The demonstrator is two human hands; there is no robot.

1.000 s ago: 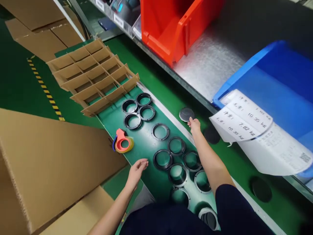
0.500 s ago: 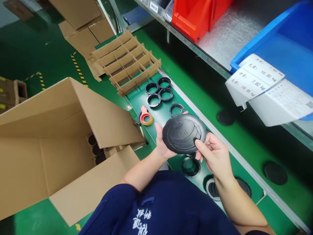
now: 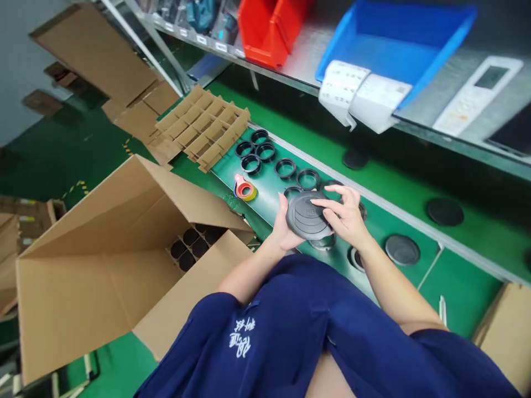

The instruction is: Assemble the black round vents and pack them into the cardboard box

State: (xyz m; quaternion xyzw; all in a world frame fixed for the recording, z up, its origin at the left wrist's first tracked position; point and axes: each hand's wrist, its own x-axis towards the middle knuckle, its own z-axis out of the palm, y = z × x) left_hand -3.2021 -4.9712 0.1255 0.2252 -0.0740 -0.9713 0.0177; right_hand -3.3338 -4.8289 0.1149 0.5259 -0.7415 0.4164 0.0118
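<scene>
Disc: the black, round, ribbed disc, perhaps plastic point(image 3: 306, 222), is raised in front of you above the surface point(image 3: 267, 205), its face up.
Left hand: your left hand point(image 3: 286, 229) grasps the disc at its left rim, thumb along the edge; the fingers beneath are hidden.
Right hand: your right hand point(image 3: 347, 215) is loosely spread, index fingertip on the disc's face; whether the thumb bears on the rim, you cannot tell from here.
Handling: keep the left grip steady and the face turned toward you. Let the right fingertips bear lightly, so the disc does not tip out of a one-sided hold.
Rings: black, round, open rings point(image 3: 285, 177) lie just beyond the disc; lift it clear of them when you turn it.
Tape: the red dispenser with yellow tape point(image 3: 245, 190) lies left of the rings.
Carton: the large, open, brown cardboard carton point(image 3: 74, 293) stands to your left, dark round-topped pieces inside.
Changed: half a second ago your right thumb pressed the disc's near-right rim; now your index finger reaches across its face. The disc remains in your left hand.
</scene>
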